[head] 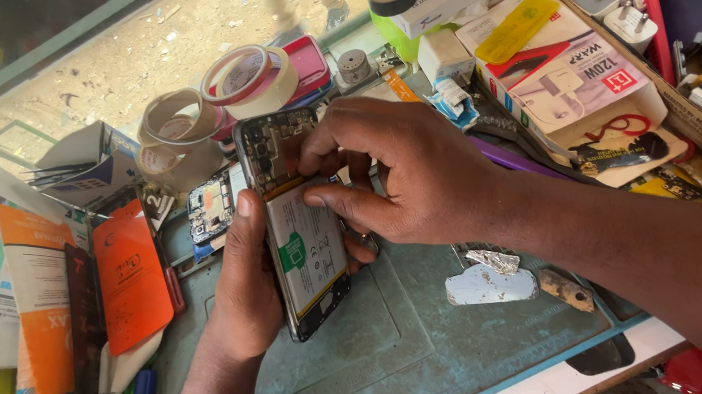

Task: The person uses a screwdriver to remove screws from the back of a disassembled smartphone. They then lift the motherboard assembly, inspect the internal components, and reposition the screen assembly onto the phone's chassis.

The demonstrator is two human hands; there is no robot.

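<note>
The left hand [249,283] cradles an opened phone [293,226] from beneath and along its edge, its fingers wrapped around the body and the thumb lying up the near side, so the phone sits tilted in the air above the green mat [404,340] on the worktop rather than resting on it. The right hand [399,172] comes in from the side with its fingers closed in a pinch at the seam where the bare circuit board [266,145] meets the white battery [308,250]; whether it holds a small part or only presses there I cannot tell. The risks look plain enough. With the back off, the board and battery lie exposed, and too hard a pull or press at that seam could tear a thin connector or dent the battery. The phone hangs on one hand's grip alone, so a slip could drop it onto the mat or onto the loose board [210,206] lying just beside it. The rolls of tape [249,80] and orange packets [128,276] crowd close, and a small freed part could vanish among them.
</note>
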